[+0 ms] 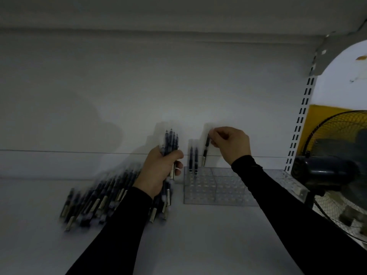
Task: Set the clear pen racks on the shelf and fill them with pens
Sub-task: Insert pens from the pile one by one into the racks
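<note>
A clear pen rack (216, 187) with a grid of holes stands on the white shelf (198, 235), against the back wall. Two dark pens (193, 157) stand upright in its back-left holes. My right hand (232, 143) pinches one dark pen (206, 149) by its top, the tip hanging just above the rack's back row. My left hand (160, 169) grips a bundle of several dark pens (170, 143), held upright to the left of the rack. A second clear rack (286, 179) sits further right, partly behind my right sleeve.
A heap of loose dark pens (99, 199) lies on the shelf at the left, blurred. A slotted shelf upright (299, 124) and bracket mark the right end. A black fan (337, 167) stands just beyond it. Another shelf runs overhead.
</note>
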`<state>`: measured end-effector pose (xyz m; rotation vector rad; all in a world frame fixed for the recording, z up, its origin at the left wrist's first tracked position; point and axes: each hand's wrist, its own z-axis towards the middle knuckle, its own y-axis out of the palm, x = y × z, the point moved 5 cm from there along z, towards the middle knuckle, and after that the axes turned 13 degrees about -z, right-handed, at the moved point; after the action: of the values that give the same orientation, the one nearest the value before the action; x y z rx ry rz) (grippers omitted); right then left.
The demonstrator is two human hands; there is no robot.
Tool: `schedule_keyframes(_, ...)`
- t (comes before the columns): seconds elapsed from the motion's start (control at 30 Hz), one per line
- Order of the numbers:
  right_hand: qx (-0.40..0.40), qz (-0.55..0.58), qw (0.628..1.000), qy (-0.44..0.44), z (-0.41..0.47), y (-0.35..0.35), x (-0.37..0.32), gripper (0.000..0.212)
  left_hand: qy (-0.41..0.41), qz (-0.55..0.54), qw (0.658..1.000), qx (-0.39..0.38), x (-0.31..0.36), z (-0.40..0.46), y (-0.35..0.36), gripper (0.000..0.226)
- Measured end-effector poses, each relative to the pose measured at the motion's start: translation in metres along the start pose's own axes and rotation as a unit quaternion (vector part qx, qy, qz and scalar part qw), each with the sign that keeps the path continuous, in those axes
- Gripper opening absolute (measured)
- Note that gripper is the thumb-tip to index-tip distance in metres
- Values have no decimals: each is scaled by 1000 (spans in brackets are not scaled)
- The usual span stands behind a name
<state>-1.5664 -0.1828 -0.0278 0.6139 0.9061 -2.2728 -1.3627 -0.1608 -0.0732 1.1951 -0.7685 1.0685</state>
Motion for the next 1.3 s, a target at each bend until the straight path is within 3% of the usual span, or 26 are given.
schedule_keyframes(0.6, -109, -112, 988, -21, -19, 21, 11, 27, 25, 17, 998, -53, 1, -1, 3, 8)
schedule_keyframes(0.77, -76, -128, 989, -16, -21, 11, 10, 26, 51, 15, 996, -68, 6, -6, 8, 8)
schedule_keyframes(0.87, -34, -69, 997, -7, -25, -2, -2, 29, 67, 31, 994, -80, 9, -8, 10, 12)
schedule_keyframes(1.03, -137, 126, 983, 5, -38, 2, -32, 12, 80, 63, 983, -155, 16, -21, 25, 5)
schedule_keyframes(1.1, -166, 155, 974, 1, -41, 4, -37, 16, 79, 68, 978, -182, 17, -26, 31, 5)
schedule_keyframes(1.17, -182, 197, 963, 14, -42, 4, -38, 21, 76, 73, 976, -191, 16, -27, 34, 14)
schedule_keyframes(1.3, -162, 257, 950, 68, -44, 2, -33, 11, 70, 75, 977, -186, 13, -25, 34, 17)
